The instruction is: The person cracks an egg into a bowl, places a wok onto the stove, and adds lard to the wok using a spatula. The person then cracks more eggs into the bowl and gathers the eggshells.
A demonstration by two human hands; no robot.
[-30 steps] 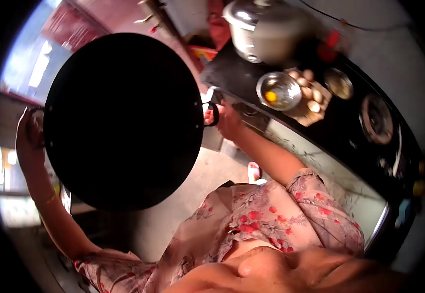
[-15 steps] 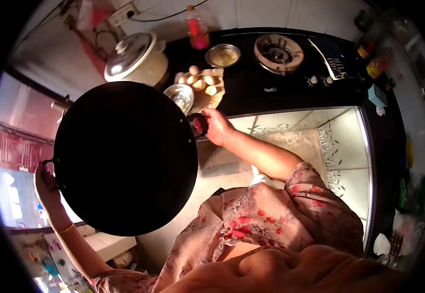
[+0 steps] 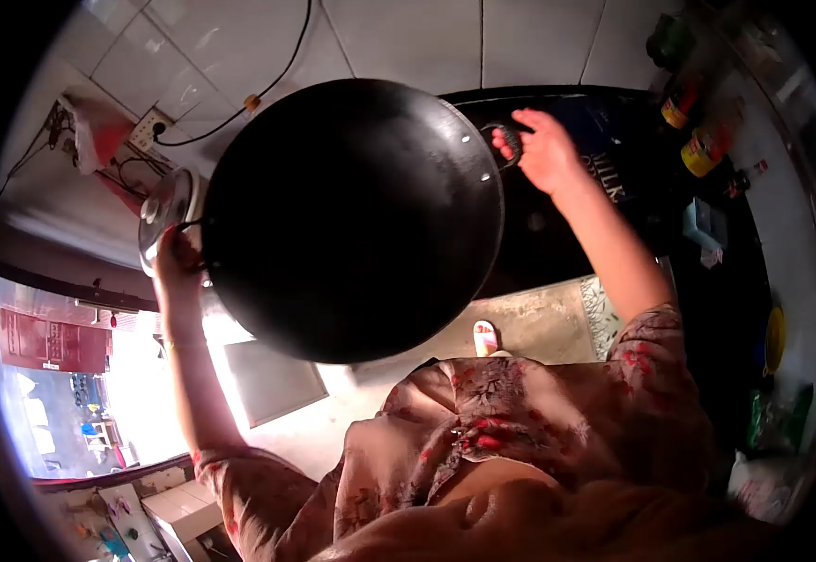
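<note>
Wok (image 3: 352, 225) has moved across black counter (image 3: 541, 258), hiding much, left hand (image 3: 177, 267) and right hand (image 3: 550, 159) grasping its handles (image 3: 515, 148).

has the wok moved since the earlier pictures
Yes, rightward: just before, the wok was below the lidded pot in view; now it is to the pot's right.

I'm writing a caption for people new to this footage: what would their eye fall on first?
Probably the big black wok, held up mid-view by its side handles between the left hand and the right hand. Next, the glaring bright opening at lower left, then the red-patterned shirt at the bottom.
</note>
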